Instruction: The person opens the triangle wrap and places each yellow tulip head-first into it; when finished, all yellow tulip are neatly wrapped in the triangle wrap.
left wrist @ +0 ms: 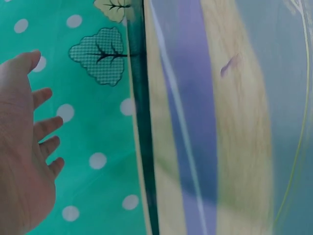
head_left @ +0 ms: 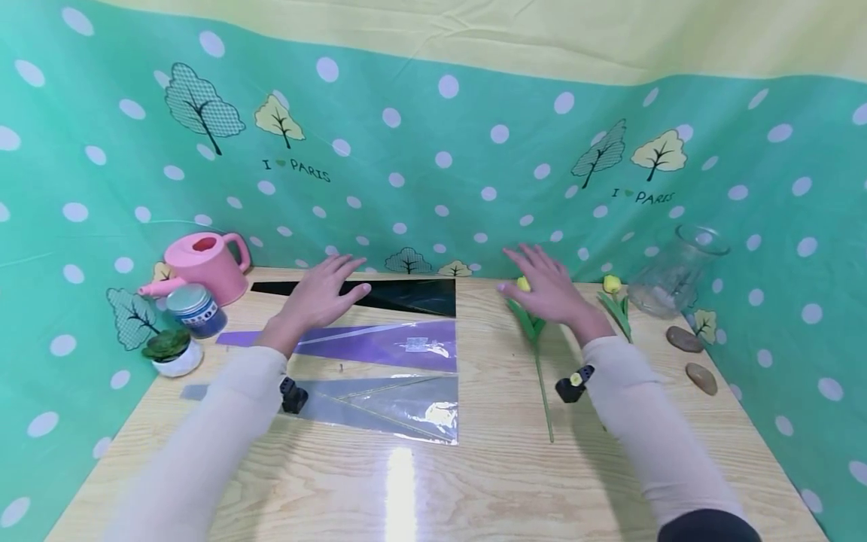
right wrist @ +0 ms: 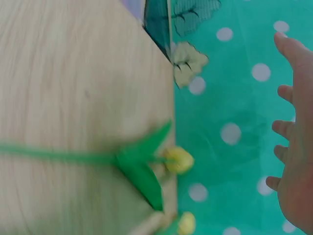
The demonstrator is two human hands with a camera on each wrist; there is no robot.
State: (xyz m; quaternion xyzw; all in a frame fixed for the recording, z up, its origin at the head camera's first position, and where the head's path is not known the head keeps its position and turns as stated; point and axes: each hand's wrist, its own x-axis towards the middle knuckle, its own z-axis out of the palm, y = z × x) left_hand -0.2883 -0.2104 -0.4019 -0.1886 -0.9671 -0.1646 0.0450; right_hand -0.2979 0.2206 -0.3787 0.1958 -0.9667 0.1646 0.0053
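Observation:
My left hand (head_left: 323, 295) is held with spread fingers over the black wrapping sleeve (head_left: 413, 296) at the back of the table. Nearer to me lie a purple sleeve (head_left: 379, 345) and a grey, partly clear sleeve (head_left: 393, 403), both flat. My right hand (head_left: 545, 288), fingers extended and holding nothing, overlaps a yellow artificial tulip (right wrist: 178, 160) in the head view. That tulip's long green stem (head_left: 542, 384) points toward me. Another yellow tulip (head_left: 612, 284) lies to the right, partly hidden behind my right forearm.
At the left stand a pink watering can (head_left: 210, 267), a blue jar with a pale lid (head_left: 196, 310) and a potted succulent (head_left: 172, 352). A clear glass vase (head_left: 670, 275) and two brown stones (head_left: 684, 339) are on the right. A dotted green cloth (head_left: 420, 150) hangs behind.

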